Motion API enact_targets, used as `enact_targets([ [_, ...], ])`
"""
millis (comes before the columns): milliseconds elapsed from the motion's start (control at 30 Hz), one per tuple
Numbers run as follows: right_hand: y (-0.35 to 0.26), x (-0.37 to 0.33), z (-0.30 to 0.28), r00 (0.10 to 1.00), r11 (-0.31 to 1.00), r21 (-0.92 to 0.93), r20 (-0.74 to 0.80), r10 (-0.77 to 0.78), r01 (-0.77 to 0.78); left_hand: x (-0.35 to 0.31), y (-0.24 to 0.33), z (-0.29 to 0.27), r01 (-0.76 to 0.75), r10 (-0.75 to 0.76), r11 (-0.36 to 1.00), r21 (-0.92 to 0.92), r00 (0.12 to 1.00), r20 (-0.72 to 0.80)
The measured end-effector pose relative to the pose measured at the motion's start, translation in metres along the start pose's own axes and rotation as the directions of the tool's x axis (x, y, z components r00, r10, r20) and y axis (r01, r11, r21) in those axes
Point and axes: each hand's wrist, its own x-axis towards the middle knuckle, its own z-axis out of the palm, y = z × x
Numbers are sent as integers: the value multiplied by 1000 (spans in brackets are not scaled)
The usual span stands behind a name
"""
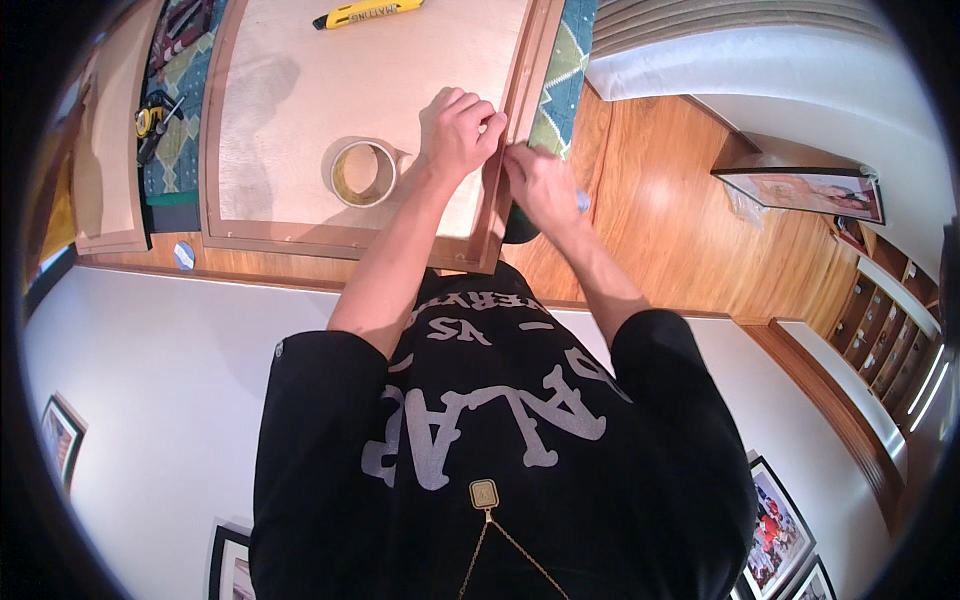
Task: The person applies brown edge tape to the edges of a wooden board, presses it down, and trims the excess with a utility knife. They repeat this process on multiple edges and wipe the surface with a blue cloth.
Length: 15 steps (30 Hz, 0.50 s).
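At the far left a tape measure (150, 120) lies on a patterned rug (180, 150), and a yellow knife (367, 13) rests at the top of a pale board (290, 110) set in a wooden frame (515, 130). Near the board's middle sits a tape roll (362, 172), just beside my left hand (458, 128), whose fingers are curled shut, pinching the frame's right rail. My right hand (538, 185) meets it from outside the rail, fingertips pressed together on the same edge, above the wood floor (680, 230).
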Motion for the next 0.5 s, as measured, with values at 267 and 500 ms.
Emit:
enact_targets([
  [267,-37,-118,27,994,996,51,83,65,-69,4,0,-2,-101,102,993,59,994,-29],
  [500,-26,-132,27,990,993,97,119,-76,64,-5,-3,2,-28,28,999,-38,1000,6],
])
